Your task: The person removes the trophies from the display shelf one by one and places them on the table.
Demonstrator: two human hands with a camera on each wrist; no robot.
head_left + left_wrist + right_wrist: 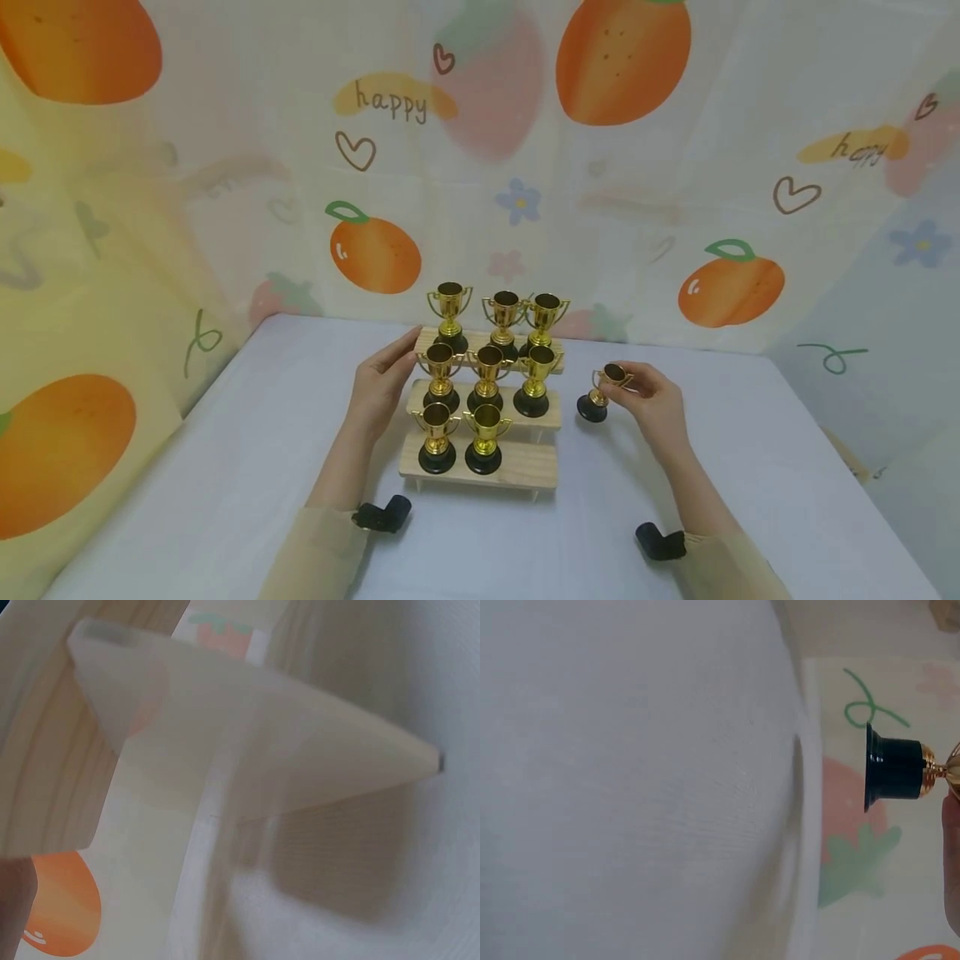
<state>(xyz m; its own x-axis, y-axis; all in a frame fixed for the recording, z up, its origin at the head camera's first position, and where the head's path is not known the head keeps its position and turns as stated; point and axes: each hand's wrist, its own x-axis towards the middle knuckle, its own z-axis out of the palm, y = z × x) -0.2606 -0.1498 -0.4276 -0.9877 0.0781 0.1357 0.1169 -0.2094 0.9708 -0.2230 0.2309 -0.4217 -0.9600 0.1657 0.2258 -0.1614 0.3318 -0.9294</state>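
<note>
A three-tier wooden display stand (517,476) holds small gold trophy cups on round black bases. Three stand on the top tier, three on the middle one, and two on the left and centre of the bottom one. My left hand (378,392) holds the left end of the top tier between thumb and fingers; in the left wrist view, a finger (15,904) shows just below the wooden board (56,772). To the right of the stand, my right hand (654,404) pinches another trophy (597,398) near its cup, tilted, its black base (896,769) facing away from the fingers.
The stand rests on a white-covered table (480,550). Behind it hangs a pale fabric backdrop (622,183) printed with oranges, strawberries and hearts. Translucent supports (300,742) hold up the tiers. A black strap piece (384,514) sits at each wrist.
</note>
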